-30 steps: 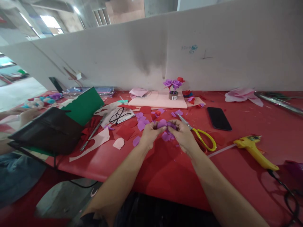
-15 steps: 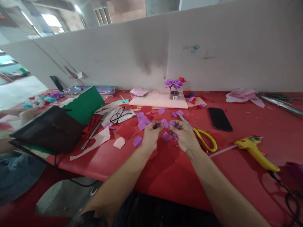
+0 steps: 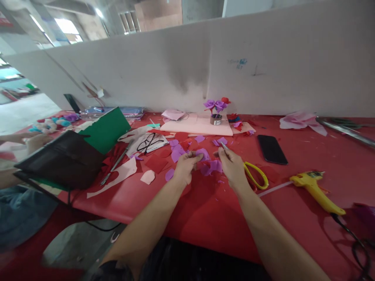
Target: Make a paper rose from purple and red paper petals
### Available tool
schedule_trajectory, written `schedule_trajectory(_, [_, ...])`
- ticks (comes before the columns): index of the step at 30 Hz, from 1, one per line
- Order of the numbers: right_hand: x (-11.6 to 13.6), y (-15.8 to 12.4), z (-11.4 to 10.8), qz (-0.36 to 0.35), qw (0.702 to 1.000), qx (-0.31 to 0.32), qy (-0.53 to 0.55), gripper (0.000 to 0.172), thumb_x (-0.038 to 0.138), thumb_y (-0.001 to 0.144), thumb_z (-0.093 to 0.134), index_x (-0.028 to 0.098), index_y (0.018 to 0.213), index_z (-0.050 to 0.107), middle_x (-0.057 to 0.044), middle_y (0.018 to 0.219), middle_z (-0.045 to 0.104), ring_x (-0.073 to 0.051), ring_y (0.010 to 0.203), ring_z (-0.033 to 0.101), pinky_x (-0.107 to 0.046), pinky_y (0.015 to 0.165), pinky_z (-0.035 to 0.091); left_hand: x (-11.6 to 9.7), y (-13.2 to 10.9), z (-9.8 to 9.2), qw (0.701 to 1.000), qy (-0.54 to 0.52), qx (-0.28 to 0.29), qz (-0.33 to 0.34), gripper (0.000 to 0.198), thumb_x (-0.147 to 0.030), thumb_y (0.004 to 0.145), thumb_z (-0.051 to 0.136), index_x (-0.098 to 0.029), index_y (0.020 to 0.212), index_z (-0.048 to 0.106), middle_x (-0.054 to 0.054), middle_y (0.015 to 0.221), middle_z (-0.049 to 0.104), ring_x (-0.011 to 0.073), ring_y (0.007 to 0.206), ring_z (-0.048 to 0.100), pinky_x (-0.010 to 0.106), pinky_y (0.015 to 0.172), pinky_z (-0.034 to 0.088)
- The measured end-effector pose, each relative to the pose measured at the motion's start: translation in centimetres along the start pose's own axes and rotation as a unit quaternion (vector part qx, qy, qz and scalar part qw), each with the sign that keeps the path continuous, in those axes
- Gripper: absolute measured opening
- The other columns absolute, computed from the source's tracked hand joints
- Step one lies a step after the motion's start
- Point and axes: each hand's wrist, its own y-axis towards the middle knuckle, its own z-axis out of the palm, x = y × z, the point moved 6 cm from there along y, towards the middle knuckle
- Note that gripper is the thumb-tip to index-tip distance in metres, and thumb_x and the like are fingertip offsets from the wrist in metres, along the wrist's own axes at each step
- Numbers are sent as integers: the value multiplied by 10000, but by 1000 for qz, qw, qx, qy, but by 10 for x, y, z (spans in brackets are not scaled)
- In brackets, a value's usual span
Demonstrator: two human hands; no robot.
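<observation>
My left hand [image 3: 186, 166] pinches a purple paper petal [image 3: 202, 153] between thumb and fingers. To its right, my right hand [image 3: 232, 166] is closed, fingertips pressed together; whatever they hold, if anything, is too small to make out. Yellow-handled scissors [image 3: 257, 175] lie partly beneath the right hand, their blade tip showing beyond the fingers. Loose purple paper pieces [image 3: 211, 167] rest on the red table between my hands. More purple petals [image 3: 177, 152] and a red paper square [image 3: 156, 163] are scattered left of my left hand.
A yellow glue gun [image 3: 318, 191] and a black phone [image 3: 272, 149] lie at right. Behind my hands stands a small pot of purple paper flowers [image 3: 216, 120]. Glasses [image 3: 150, 143], a dark bag [image 3: 61, 160] and a green board [image 3: 108, 130] occupy the left, beside another person's arm [image 3: 8, 177].
My hands have drawn apart from where they worked close together. The purple petal now shows in my left hand, and the right hand has shifted over the scissors.
</observation>
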Motion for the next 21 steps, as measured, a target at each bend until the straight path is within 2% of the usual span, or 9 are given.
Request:
schedule_trajectory(2, [-2, 1, 8, 38, 996, 46, 67, 406, 528, 897, 430, 221, 782, 669, -87, 823, 727, -247, 806, 655, -397, 777, 500, -1, -1, 0, 1000, 5, -6, -4, 310, -260, 545, 843, -156, 629, 563, -108, 411, 379, 17, 360, 230, 218, 413, 151])
schedule_trajectory(5, [-1, 4, 1, 34, 996, 61, 52, 321, 471, 869, 469, 221, 869, 671, -85, 877, 730, -237, 807, 656, -383, 761, 505, -3, -1, -1, 1000, 10, -17, -10, 282, -247, 533, 844, -143, 641, 606, -90, 433, 427, 19, 369, 257, 225, 421, 159])
schedule_trajectory(7, [-3, 4, -20, -2, 999, 40, -31, 236, 349, 805, 548, 213, 958, 664, -92, 951, 719, -245, 849, 649, -400, 823, 487, -6, -1, -3, 1000, 9, -27, -7, 255, -229, 534, 836, -135, 638, 623, -75, 454, 469, 16, 369, 264, 229, 419, 145])
schedule_trajectory(8, [-5, 4, -32, -30, 993, 34, -106, 271, 281, 771, 568, 208, 1017, 656, -99, 984, 711, -250, 871, 645, -407, 851, 474, -7, -1, -4, 999, 5, -34, -4, 245, -220, 534, 832, -135, 629, 623, -71, 459, 481, 15, 367, 263, 231, 418, 135])
schedule_trajectory(10, [-19, 0, -54, -53, 959, 40, -275, 376, 191, 703, 600, 194, 1076, 648, -136, 1029, 695, -290, 939, 634, -432, 884, 448, -8, 0, -7, 999, -7, -44, -4, 238, -207, 535, 829, -145, 605, 611, -77, 441, 467, 16, 359, 255, 235, 415, 122])
schedule_trajectory(12, [-42, -3, -69, -19, 930, 86, -356, 449, 155, 657, 619, 179, 1105, 642, -156, 1038, 691, -301, 919, 648, -415, 838, 459, -9, 2, -9, 999, -13, -45, -5, 246, -209, 541, 837, -155, 589, 602, -91, 401, 416, 20, 350, 245, 236, 409, 115])
schedule_trajectory(16, [-65, 3, -81, 21, 927, 156, -339, 518, 193, 606, 666, 192, 1123, 630, -110, 1000, 719, -285, 887, 679, -363, 780, 485, -5, 5, -11, 997, -37, -51, -33, 268, -188, 550, 852, -152, 580, 589, -102, 367, 370, 15, 332, 223, 225, 390, 109])
schedule_trajectory(19, [-57, 18, -87, 31, 929, 160, -332, 513, 223, 610, 665, 170, 1119, 629, -111, 964, 739, -288, 854, 701, -366, 760, 514, -5, 7, -15, 993, -71, -73, -59, 312, -156, 555, 852, -160, 567, 540, -122, 350, 309, 12, 317, 193, 212, 378, 104])
schedule_trajectory(21, [-45, 24, -89, 25, 931, 155, -328, 529, 248, 643, 650, 160, 1163, 608, -133, 1047, 732, -295, 918, 704, -379, 803, 526, -7, 8, -18, 990, -92, -86, -59, 345, -149, 563, 848, -168, 564, 504, -131, 352, 286, 11, 313, 191, 204, 376, 100])
